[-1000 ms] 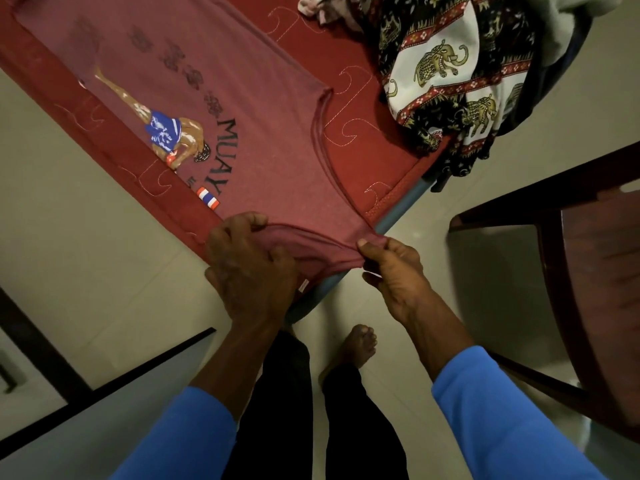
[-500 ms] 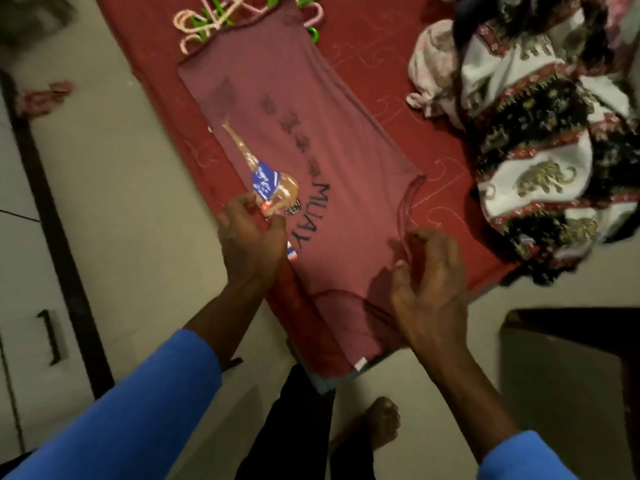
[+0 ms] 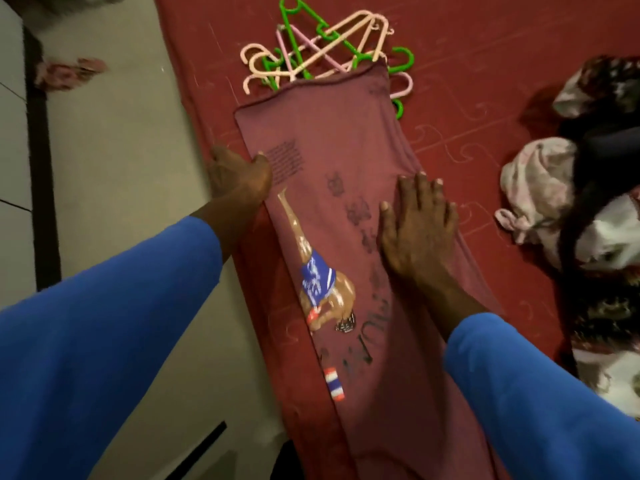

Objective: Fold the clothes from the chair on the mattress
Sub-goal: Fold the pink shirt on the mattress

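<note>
While the shirt (image 3: 332, 209) lies lengthwise up the mattress (image 3: 467, 81) at frame centre, the right hand (image 3: 415, 223) presses flat on its right side, fingers together. The left hand (image 3: 239, 178) curls at the shirt's left edge, grip unclear.

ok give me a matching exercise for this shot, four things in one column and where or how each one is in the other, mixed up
Column one:
1 hangers
2 right hand
3 left hand
4 pile of clothes

Column two:
a flat on the shirt, fingers straight
b heaped on the right side of the mattress
c at the shirt's left edge, thumb on the fabric
d partly under the shirt's far hem

Pairs: 1-d, 2-a, 3-c, 4-b
</note>
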`<state>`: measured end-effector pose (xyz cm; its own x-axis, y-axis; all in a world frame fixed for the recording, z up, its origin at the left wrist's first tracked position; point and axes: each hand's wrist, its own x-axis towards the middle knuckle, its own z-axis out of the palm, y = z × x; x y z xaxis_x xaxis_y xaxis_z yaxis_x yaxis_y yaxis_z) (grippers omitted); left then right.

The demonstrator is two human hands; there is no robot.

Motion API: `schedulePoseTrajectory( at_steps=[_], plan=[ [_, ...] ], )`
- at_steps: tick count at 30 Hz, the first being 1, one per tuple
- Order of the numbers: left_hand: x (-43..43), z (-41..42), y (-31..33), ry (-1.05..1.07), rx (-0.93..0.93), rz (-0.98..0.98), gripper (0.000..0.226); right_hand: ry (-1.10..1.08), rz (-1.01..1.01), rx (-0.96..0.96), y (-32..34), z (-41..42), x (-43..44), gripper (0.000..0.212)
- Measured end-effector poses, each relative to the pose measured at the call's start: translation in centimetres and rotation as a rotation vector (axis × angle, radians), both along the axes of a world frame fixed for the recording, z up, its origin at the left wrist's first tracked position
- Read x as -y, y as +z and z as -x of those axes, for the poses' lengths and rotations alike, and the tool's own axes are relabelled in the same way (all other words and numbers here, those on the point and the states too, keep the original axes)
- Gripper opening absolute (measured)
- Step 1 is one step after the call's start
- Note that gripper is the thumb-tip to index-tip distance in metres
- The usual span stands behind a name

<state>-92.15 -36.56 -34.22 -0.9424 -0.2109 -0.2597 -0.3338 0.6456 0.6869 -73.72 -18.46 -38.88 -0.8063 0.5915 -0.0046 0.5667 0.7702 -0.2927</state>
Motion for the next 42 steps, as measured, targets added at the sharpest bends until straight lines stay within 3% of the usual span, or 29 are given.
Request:
schedulePoseTrajectory(
  at_steps=[3, 6, 9, 12, 16, 19, 21, 23, 25, 30, 34, 39, 42],
  plan=[
    [-0.1, 3.5, -0.1, 0.079, 0.056, -0.068, 0.050, -0.143, -0.130, -0.064, 0.3, 4.4, -1.0, 0.049],
    [-0.2, 5.8, -0.5, 0.201, 0.126, -0.163, 0.049, -0.114, -0.127, -0.124, 1.9, 10.1, -2.6, 0.041],
    [-0.5, 7.3, -1.3, 0.277, 0.178, -0.224, 0.032, -0.041, 0.076, -0.167, 3.2, 16.5, -5.1, 0.041],
    [-1.1, 8.1, -1.5, 0.325, 0.194, -0.354, 0.022, -0.141, 0.288, -0.098, 4.4, 22.0, -7.4, 0.051],
    [-1.7, 9.3, -1.2, 0.375, 0.214, -0.481, 0.043, -0.265, 0.418, -0.135, 4.4, 24.7, -9.1, 0.058],
    [-1.2, 10.0, -0.6, 0.369, 0.219, -0.496, 0.077, -0.422, 0.635, -0.211, 4.4, 24.8, -8.7, 0.037],
    [-0.9, 9.8, -0.7, 0.372, 0.179, -0.518, 0.058, -0.510, 0.838, -0.311, 4.9, 24.4, -8.0, 0.017],
    [-0.7, 8.8, 0.2, 0.336, 0.114, -0.489, 0.018, -0.568, 1.003, -0.434, 5.7, 23.4, -7.7, 0.013],
    [-0.8, 7.5, 1.1, 0.304, 0.071, -0.550, 0.005, -0.593, 1.149, -0.578, 6.8, 21.8, -7.3, 0.013],
    [0.1, -0.2, 5.9, 0.256, -0.011, -0.936, 0.011, -0.647, 1.339, -0.820, 9.9, 13.9, -5.6, 0.008],
    [2.1, -9.2, 6.5, 0.101, -0.007, -0.882, 0.020, -0.743, 1.554, -0.841, 10.0, 3.5, -4.5, 0.019],
    [4.1, -19.9, 4.8, 0.017, 0.146, -0.837, 0.025, -0.909, 1.558, -0.849, 7.9, -9.2, -2.7, 0.008],
    [4.5, -24.1, 3.7, 0.038, 0.211, -0.720, 0.034, -0.945, 1.499, -0.658, 5.6, -14.0, -2.3, 0.010]
  ],
)
